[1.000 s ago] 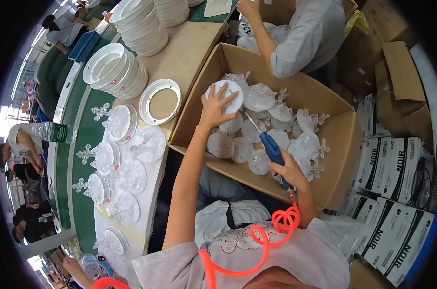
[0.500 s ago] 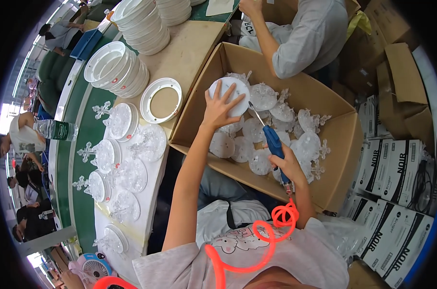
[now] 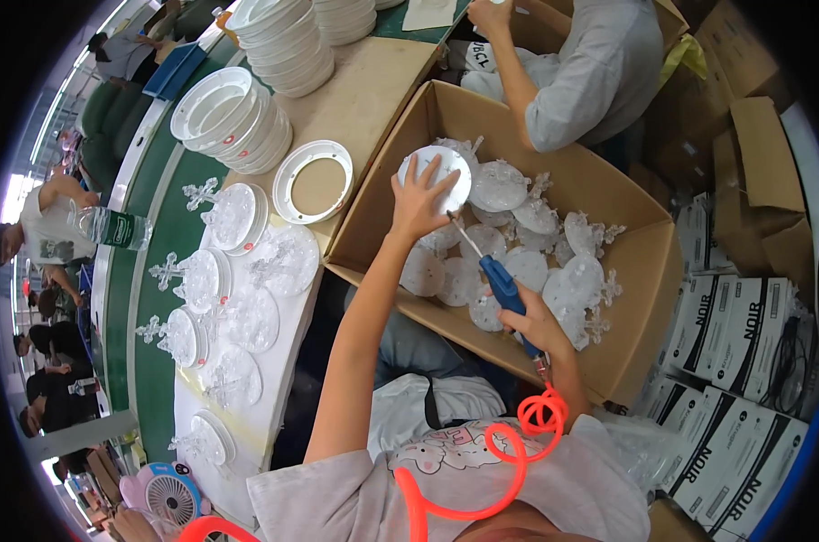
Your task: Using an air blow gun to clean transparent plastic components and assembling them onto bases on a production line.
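left hand [image 3: 418, 203] reaching into the big open brown cardboard box [image 3: 644, 262], fingers spread wide and curled over the edge of a round white plastic disc [image 3: 437, 176] lying at the box's far left corner, on top of the pile. right hand [image 3: 536, 321] closed in a tight grip around a blue-handled pneumatic screwdriver [image 3: 502, 287], thin metal bit slanting up toward the left wrist, tip just beside it. coiled orange air hose [image 3: 518, 434] trailing from the tool's rear down across the chest. more clear and white round plastic parts [image 3: 563, 253] heaped inside the box. on the table [image 3: 373, 81] to the left, a flat white plastic ring [image 3: 312, 181], stacks of white round housings [image 3: 233, 117], and rows of clear ornate round covers [image 3: 238, 298]. beyond the box, another person in a grey shirt [image 3: 599, 68] leaning over it.
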The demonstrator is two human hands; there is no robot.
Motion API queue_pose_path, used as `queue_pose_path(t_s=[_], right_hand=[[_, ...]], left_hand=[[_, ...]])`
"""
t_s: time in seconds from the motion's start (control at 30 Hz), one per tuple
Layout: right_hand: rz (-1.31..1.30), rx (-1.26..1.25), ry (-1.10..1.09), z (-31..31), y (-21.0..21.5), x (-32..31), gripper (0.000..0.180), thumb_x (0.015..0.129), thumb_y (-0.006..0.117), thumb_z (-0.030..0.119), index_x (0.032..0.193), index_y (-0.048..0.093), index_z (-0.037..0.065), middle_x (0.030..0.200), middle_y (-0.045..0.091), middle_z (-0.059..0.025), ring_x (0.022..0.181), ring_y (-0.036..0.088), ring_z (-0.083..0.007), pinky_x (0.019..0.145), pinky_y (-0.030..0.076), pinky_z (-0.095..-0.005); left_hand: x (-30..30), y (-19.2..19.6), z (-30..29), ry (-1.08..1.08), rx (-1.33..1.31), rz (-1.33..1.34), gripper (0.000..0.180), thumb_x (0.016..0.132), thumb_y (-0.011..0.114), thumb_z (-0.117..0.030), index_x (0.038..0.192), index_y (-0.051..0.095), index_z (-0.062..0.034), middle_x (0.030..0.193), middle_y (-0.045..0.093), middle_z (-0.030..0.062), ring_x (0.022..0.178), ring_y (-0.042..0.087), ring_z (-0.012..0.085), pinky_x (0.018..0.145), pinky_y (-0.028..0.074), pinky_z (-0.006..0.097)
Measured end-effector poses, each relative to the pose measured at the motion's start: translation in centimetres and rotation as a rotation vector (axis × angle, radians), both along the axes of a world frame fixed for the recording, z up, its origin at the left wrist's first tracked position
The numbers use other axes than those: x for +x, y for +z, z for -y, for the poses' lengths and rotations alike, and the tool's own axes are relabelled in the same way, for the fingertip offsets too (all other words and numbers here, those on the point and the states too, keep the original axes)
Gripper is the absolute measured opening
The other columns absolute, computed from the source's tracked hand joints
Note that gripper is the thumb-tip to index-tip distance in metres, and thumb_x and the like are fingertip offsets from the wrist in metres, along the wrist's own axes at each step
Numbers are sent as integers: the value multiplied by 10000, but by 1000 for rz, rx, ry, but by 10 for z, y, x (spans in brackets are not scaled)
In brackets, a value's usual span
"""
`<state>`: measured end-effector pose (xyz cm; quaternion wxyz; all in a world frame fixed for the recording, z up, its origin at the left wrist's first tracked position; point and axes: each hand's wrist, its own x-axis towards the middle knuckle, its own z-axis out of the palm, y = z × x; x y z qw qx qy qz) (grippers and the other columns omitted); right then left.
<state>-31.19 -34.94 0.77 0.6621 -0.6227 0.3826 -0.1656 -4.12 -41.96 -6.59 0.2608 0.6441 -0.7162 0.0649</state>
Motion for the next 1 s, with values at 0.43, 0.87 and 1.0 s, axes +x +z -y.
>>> queue_pose_path(t_s=[0.43, 0.87, 1.0], right_hand=[[-34, -6, 69, -23, 14, 12, 299, 747, 579, 107, 1038, 558, 43, 687, 500, -40, 624, 466, -113, 604, 392, -254], [-95, -196, 160, -21, 23, 8, 315, 729, 588, 171, 1020, 567, 52, 710, 551, -128, 638, 543, -246, 649, 429, -327], [-119, -217, 176, -22, 33, 11, 319, 726, 596, 173, 1026, 570, 65, 669, 541, -134, 608, 548, -267, 620, 428, -337]], left_hand=[[3, 4, 4, -170, 624, -2143, 442, 869, 519, -366, 1184, 515, -56, 1086, 607, 76, 956, 592, 200, 812, 489, 328], [41, -7, 1, -43, 395, -2298, 539, 786, 464, -571, 1181, 516, -206, 1134, 577, 44, 995, 556, 267, 619, 440, 560], [34, -1, 2, -29, 392, -2327, 571, 791, 452, -574, 1224, 487, -203, 1190, 548, 59, 1036, 534, 288, 678, 429, 576]])
